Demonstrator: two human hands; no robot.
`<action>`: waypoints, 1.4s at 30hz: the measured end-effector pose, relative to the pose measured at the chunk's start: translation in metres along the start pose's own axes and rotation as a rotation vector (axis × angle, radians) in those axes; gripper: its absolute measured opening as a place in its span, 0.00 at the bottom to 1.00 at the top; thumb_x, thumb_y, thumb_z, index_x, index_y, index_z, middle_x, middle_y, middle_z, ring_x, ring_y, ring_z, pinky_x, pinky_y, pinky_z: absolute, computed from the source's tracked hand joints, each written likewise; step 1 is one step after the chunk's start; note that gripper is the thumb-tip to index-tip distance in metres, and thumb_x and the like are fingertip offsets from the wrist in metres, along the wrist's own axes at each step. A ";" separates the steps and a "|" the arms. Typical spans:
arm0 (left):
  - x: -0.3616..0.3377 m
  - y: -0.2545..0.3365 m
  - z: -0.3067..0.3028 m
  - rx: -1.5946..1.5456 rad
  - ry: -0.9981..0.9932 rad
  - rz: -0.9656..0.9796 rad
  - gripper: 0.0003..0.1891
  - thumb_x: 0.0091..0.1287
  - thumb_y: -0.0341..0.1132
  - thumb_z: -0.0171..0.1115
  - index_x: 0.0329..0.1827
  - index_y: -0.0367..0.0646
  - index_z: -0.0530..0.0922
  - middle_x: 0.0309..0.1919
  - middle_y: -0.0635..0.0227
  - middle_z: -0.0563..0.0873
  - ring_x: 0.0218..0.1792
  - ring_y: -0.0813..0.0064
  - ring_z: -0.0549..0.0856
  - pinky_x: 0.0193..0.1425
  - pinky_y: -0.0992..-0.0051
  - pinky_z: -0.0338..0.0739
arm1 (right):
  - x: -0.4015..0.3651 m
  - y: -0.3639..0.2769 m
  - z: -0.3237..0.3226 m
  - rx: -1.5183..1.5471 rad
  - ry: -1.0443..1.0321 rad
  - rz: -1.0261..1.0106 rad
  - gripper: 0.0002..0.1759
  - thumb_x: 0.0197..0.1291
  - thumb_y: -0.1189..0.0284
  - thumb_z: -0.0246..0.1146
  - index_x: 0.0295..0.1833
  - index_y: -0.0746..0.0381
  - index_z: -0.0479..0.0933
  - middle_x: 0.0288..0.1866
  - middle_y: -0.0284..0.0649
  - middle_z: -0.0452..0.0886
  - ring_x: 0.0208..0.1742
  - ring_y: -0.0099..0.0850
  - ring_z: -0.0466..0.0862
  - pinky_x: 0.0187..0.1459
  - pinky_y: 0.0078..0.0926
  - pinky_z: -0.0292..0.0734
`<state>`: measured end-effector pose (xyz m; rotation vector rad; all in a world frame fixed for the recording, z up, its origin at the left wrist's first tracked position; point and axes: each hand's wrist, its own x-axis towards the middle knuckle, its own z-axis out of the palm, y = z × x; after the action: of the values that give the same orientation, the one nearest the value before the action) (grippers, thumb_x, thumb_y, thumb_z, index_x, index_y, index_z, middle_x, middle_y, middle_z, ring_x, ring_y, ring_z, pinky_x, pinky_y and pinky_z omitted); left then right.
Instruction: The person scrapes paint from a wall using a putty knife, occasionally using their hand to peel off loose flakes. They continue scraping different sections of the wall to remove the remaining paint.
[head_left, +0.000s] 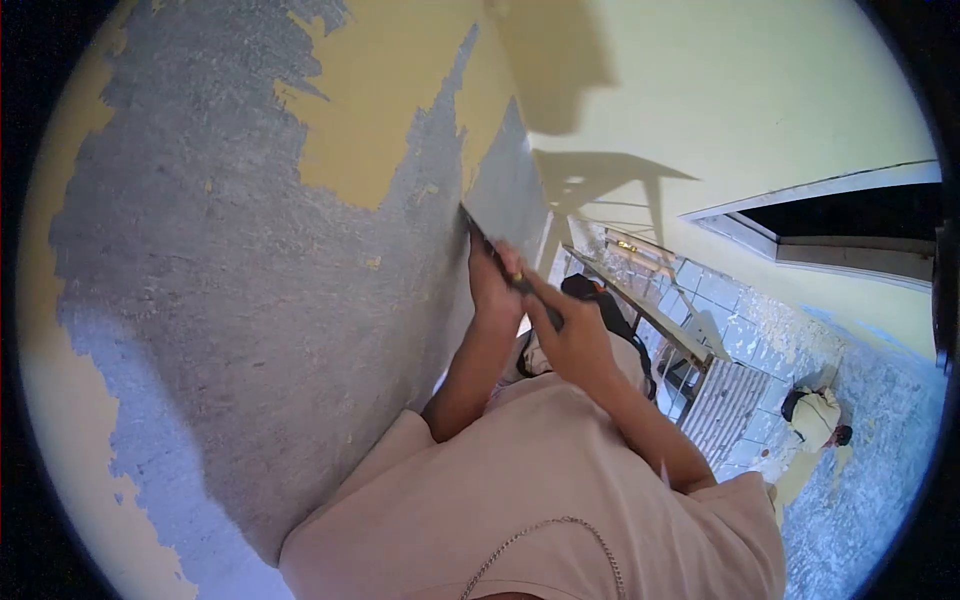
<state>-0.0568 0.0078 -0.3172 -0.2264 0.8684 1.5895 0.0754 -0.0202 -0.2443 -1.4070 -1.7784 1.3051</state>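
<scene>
My right hand [575, 345] is wrapped round the handle end of a long, dark scraper [530, 290]. Further up the same tool, my left hand [492, 285] closes on it near the blade. The narrow blade tip meets the wall [250, 250] close to the corner, or almost does; the exact contact is hard to see. Grey, rough plaster shows over much of this wall. Jagged patches of yellow paint [365, 120] remain above the blade and along the left edge.
A pale yellow wall [740, 90] with a window opening [850, 215] stands to the right. Below are a metal rail [650, 312], a ridged plank [727, 405] and a tiled surface [712, 285]. Another person [815, 415] is far below at the right.
</scene>
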 end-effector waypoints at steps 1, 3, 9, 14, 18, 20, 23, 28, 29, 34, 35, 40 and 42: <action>-0.019 0.007 0.013 -0.006 0.128 -0.019 0.16 0.69 0.48 0.44 0.25 0.51 0.69 0.09 0.78 0.62 0.09 0.82 0.61 0.13 0.81 0.56 | -0.007 -0.009 0.000 0.017 -0.018 -0.001 0.19 0.58 0.66 0.56 0.56 0.57 0.73 0.17 0.55 0.71 0.15 0.39 0.73 0.25 0.30 0.69; -0.002 0.010 0.010 0.029 0.064 -0.012 0.17 0.69 0.48 0.44 0.25 0.51 0.70 0.09 0.78 0.62 0.09 0.82 0.61 0.13 0.82 0.55 | -0.006 -0.010 0.008 -0.001 -0.001 -0.006 0.20 0.58 0.66 0.57 0.55 0.59 0.73 0.16 0.55 0.70 0.15 0.40 0.72 0.24 0.30 0.68; -0.012 0.002 0.029 -0.026 -0.020 0.052 0.17 0.69 0.46 0.44 0.22 0.50 0.69 0.12 0.75 0.65 0.10 0.84 0.61 0.14 0.82 0.56 | 0.004 -0.014 -0.013 -0.001 0.014 -0.053 0.19 0.58 0.67 0.56 0.55 0.59 0.73 0.18 0.56 0.71 0.16 0.42 0.73 0.25 0.31 0.67; 0.011 0.003 0.016 0.066 -0.052 0.031 0.15 0.69 0.47 0.44 0.28 0.50 0.71 0.12 0.76 0.66 0.10 0.84 0.62 0.14 0.81 0.58 | 0.022 -0.010 -0.005 -0.001 0.043 0.008 0.18 0.58 0.66 0.56 0.55 0.55 0.74 0.17 0.55 0.70 0.16 0.38 0.73 0.24 0.30 0.67; -0.010 0.014 0.038 -0.138 0.016 -0.060 0.15 0.70 0.46 0.43 0.28 0.49 0.71 0.12 0.76 0.66 0.11 0.84 0.64 0.14 0.83 0.61 | 0.004 -0.022 -0.018 -0.013 -0.040 -0.012 0.18 0.58 0.65 0.55 0.54 0.55 0.75 0.15 0.53 0.69 0.15 0.36 0.72 0.24 0.31 0.67; -0.019 0.018 0.029 -0.143 -0.017 -0.126 0.16 0.70 0.47 0.43 0.28 0.49 0.70 0.12 0.76 0.67 0.11 0.84 0.65 0.15 0.83 0.62 | 0.004 -0.021 -0.012 0.005 0.000 -0.074 0.18 0.58 0.65 0.55 0.54 0.55 0.74 0.15 0.52 0.69 0.15 0.34 0.69 0.24 0.32 0.67; -0.006 0.000 0.041 -0.051 0.111 0.009 0.16 0.69 0.49 0.44 0.28 0.49 0.70 0.11 0.77 0.66 0.11 0.84 0.65 0.14 0.83 0.62 | 0.007 -0.017 -0.012 -0.107 -0.025 0.077 0.19 0.58 0.66 0.56 0.55 0.54 0.74 0.15 0.51 0.70 0.15 0.35 0.69 0.25 0.31 0.67; -0.013 0.015 0.015 -0.075 -0.060 -0.082 0.19 0.67 0.53 0.45 0.25 0.50 0.67 0.10 0.75 0.65 0.12 0.81 0.65 0.18 0.80 0.64 | 0.002 -0.024 -0.010 -0.061 0.026 -0.026 0.19 0.57 0.64 0.57 0.54 0.54 0.75 0.14 0.53 0.69 0.14 0.40 0.70 0.23 0.33 0.67; -0.012 0.016 0.012 -0.027 -0.037 -0.077 0.20 0.67 0.54 0.45 0.24 0.50 0.68 0.10 0.75 0.65 0.12 0.81 0.65 0.17 0.80 0.64 | 0.004 -0.027 -0.005 -0.040 0.042 -0.018 0.19 0.57 0.64 0.56 0.54 0.54 0.74 0.14 0.53 0.69 0.14 0.40 0.71 0.23 0.33 0.66; -0.014 0.006 0.051 -0.107 0.182 -0.039 0.17 0.69 0.51 0.44 0.29 0.50 0.71 0.10 0.76 0.65 0.10 0.83 0.64 0.14 0.83 0.61 | 0.011 -0.025 -0.018 -0.049 -0.013 0.047 0.18 0.58 0.65 0.55 0.54 0.54 0.74 0.15 0.52 0.69 0.14 0.37 0.70 0.22 0.31 0.65; -0.017 0.007 0.034 -0.075 0.045 -0.035 0.17 0.69 0.51 0.44 0.29 0.49 0.71 0.10 0.76 0.66 0.11 0.82 0.65 0.16 0.82 0.62 | 0.007 -0.025 -0.016 -0.046 -0.002 0.042 0.18 0.58 0.65 0.55 0.54 0.54 0.74 0.15 0.52 0.69 0.14 0.37 0.70 0.22 0.31 0.65; 0.033 0.009 0.026 0.131 -0.034 0.093 0.13 0.69 0.45 0.46 0.32 0.47 0.72 0.16 0.73 0.71 0.15 0.84 0.68 0.15 0.85 0.64 | 0.029 -0.029 -0.010 0.000 0.052 0.054 0.19 0.58 0.66 0.55 0.55 0.56 0.73 0.18 0.55 0.70 0.16 0.39 0.70 0.24 0.32 0.67; 0.027 0.016 0.054 -0.108 0.065 -0.081 0.13 0.69 0.44 0.48 0.32 0.46 0.72 0.18 0.73 0.73 0.16 0.86 0.69 0.14 0.86 0.64 | 0.035 -0.036 -0.023 -0.003 0.031 0.047 0.19 0.58 0.66 0.55 0.55 0.56 0.73 0.21 0.57 0.72 0.18 0.42 0.73 0.26 0.33 0.68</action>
<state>-0.0605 0.0634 -0.2892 -0.3878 0.8142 1.5617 0.0673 0.0211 -0.2081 -1.4708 -1.7375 1.2987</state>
